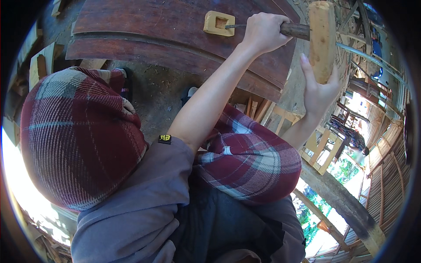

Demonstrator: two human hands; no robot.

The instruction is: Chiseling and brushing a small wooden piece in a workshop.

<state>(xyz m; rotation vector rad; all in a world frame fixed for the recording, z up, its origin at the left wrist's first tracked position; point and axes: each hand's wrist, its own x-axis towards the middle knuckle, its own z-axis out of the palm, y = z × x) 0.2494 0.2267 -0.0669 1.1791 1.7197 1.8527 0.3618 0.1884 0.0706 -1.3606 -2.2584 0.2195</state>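
Note:
My left hand (266,33) is closed round a chisel, its dark wooden handle (296,30) sticking out to the right of the fist. The thin metal blade (237,26) points left into the square recess of a small yellowish wood block (210,27) lying on the reddish-brown plank. At the handle's end stands a thick pale wooden mallet (322,41), which hides the tip of the handle; whether they touch I cannot tell. My right hand (322,92) grips the mallet's lower end, with the thumb up along its left side and the fingers partly hidden.
Wide reddish-brown planks (153,22) form the work surface, with a long gap between them. Wood offcuts (41,65) lie at the far left. Plaid cloth covers my knees (83,136). A pale wooden frame (324,149) and a heavy beam (346,201) are at the right.

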